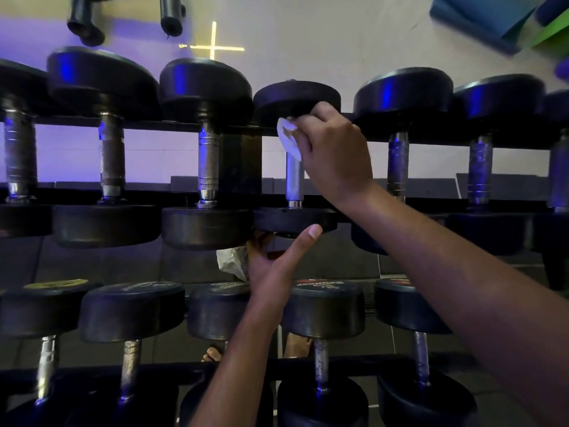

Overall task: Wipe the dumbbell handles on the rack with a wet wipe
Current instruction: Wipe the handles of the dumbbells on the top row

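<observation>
My right hand (332, 149) holds a white wet wipe (288, 138) wrapped around the top of the metal handle (294, 180) of a small black dumbbell (295, 218) on the upper tier of the rack (240, 155). My left hand (277, 260) reaches under that dumbbell's near head, thumb up against its rim, fingers curled round a crumpled whitish packet (232, 261). The fingers are partly hidden behind the dumbbell head.
Larger dumbbells (206, 149) flank the small one on the upper tier, with knurled handles (398, 164). A lower tier holds more dumbbells (323, 309). Black tube ends (171, 23) hang above left. Blue and green mats (492, 20) lie at the top right. Feet show below the rack.
</observation>
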The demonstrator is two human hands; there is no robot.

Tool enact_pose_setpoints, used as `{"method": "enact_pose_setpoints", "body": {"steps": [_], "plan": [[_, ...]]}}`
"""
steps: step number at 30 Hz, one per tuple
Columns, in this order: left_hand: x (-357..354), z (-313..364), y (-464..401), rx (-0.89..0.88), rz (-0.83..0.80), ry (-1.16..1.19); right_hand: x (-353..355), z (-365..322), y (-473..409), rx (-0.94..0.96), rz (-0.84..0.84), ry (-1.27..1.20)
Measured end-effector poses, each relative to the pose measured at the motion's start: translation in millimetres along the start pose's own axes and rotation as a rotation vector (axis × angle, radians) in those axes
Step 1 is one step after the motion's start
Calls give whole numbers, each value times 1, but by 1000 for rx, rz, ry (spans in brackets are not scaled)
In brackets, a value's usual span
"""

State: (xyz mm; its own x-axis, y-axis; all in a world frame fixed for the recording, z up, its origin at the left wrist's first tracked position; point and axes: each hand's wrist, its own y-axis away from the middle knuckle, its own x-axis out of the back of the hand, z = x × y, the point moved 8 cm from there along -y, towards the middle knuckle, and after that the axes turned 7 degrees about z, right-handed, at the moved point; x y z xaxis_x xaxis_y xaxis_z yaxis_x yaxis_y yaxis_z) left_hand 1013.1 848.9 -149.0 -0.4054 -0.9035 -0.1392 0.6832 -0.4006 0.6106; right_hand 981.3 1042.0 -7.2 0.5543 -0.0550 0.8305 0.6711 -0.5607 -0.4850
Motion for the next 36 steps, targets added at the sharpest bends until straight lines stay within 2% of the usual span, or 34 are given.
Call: {"method": "enact_pose_setpoints", "body": {"steps": [3,6,11,14,17,23,28,30,33,36], "plan": [[-1,1,2,-11,-11,23,-5,2,7,48,-100,-17],[-2,1,3,-12,-6,34,-4,6,16,13,-150,-59],[-2,1,2,-16,-3,24,2,19,12,-120,16,-41],[-2,-2,0,0,-4,17,0,25,11,-295,95,-62],[-2,-5,-2,14,-15,6,-5,34,18,-515,113,-183],[-2,-3,-1,8,-31,6,-45,61,33,-1123,19,-692],[-3,-5,0,18,-9,14,-55,60,39,-1352,-101,-917],[-3,-5,1,22,-1,27,-52,59,41,-1370,-119,-936],[-3,-4,1,13,6,31,-49,55,40,-1251,-82,-904],[-2,-4,0,12,8,17,-39,55,33,-1088,-10,-693]]}}
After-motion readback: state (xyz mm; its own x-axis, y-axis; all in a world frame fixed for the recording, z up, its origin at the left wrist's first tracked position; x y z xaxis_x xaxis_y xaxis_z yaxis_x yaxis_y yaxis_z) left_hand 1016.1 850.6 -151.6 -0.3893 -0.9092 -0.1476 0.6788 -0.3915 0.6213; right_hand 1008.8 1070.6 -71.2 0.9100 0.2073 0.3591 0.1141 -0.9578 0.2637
